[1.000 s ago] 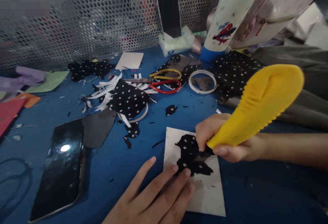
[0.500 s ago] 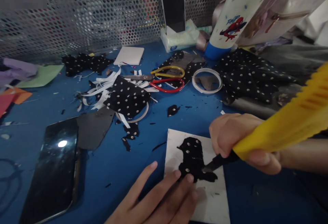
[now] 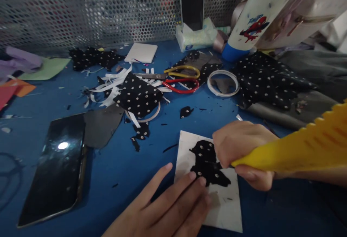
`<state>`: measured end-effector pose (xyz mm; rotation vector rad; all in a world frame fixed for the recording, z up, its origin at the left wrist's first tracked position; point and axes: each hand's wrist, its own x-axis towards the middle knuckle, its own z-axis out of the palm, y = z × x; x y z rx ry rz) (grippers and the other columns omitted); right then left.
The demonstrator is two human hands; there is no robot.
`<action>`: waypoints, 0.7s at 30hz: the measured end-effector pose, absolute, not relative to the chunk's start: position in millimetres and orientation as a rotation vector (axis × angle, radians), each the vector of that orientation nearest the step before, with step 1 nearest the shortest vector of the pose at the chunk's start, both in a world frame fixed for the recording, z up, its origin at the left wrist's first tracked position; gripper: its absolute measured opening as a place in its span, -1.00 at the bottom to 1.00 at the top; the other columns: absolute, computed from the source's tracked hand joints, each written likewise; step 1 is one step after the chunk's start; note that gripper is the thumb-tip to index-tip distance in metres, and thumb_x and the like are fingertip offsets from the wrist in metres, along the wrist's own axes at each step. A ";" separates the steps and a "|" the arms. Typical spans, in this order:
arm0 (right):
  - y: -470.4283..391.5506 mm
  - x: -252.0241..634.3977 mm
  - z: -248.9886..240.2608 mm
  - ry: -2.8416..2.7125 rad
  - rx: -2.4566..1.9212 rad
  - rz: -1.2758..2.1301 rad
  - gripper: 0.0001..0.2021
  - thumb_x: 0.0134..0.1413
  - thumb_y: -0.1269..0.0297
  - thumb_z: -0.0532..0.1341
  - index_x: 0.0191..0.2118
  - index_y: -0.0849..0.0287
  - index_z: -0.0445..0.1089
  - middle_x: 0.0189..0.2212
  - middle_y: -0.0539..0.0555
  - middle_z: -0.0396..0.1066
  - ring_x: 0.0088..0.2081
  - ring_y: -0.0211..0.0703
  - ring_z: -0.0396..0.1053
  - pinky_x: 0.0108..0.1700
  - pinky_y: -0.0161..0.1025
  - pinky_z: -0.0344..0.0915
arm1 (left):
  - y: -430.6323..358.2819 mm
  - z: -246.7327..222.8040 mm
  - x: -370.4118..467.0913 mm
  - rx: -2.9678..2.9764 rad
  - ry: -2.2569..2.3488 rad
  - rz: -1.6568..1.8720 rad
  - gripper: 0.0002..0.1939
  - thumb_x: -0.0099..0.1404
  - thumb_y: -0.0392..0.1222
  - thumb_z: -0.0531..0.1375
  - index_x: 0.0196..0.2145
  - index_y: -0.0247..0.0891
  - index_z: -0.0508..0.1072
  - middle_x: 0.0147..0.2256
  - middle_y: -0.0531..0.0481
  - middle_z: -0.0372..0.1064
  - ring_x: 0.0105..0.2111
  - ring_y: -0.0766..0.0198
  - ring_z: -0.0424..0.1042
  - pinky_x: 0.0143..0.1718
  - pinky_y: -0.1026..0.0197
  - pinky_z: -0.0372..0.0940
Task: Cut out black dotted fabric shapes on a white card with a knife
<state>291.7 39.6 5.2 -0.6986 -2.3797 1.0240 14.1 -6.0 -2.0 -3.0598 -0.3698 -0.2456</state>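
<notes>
On the blue desk (image 3: 130,179), the left hand (image 3: 154,210) lies spread, gripping nothing; the right hand (image 3: 241,146), at two o'clock from it, grasps the yellow tool (image 3: 292,150). Toward five o'clock lies the white card (image 3: 226,211), carrying the black dotted piece (image 3: 207,160).

Mostly open bench (image 3: 130,172) lies between the phone (image 3: 55,168) and the left fingers (image 3: 176,190); farther back, scissors (image 3: 161,76), polka-dot cloth (image 3: 138,94) and a white ring (image 3: 223,94) block passage. Lower right looks free, though dim.
</notes>
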 end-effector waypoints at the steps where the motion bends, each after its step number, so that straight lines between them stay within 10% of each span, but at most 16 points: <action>1: 40.2 289.0 4.1 -2.377 -0.692 1.025 -0.65 0.28 0.01 0.09 -0.42 0.14 0.29 -0.59 -0.03 0.27 -0.50 -0.28 0.24 -0.42 -0.30 0.22 | -6.4 -2.0 13.9 -3.056 -0.375 -0.242 -0.60 0.53 -0.18 -0.08 0.24 -0.15 0.28 0.26 0.06 0.22 0.28 0.18 0.16 0.37 -0.15 -0.47; 21: 41.2 286.3 3.4 -2.010 -0.683 1.093 -0.60 0.37 0.05 0.02 -0.41 0.20 0.33 -0.51 -0.01 0.34 -0.48 -0.35 0.30 -0.46 -0.38 0.21 | -14.3 -4.6 13.7 -3.049 -0.472 -0.154 -0.56 0.57 -0.09 -0.12 0.31 -0.20 0.18 0.31 0.01 0.12 0.36 0.09 -0.02 0.36 -0.27 -0.50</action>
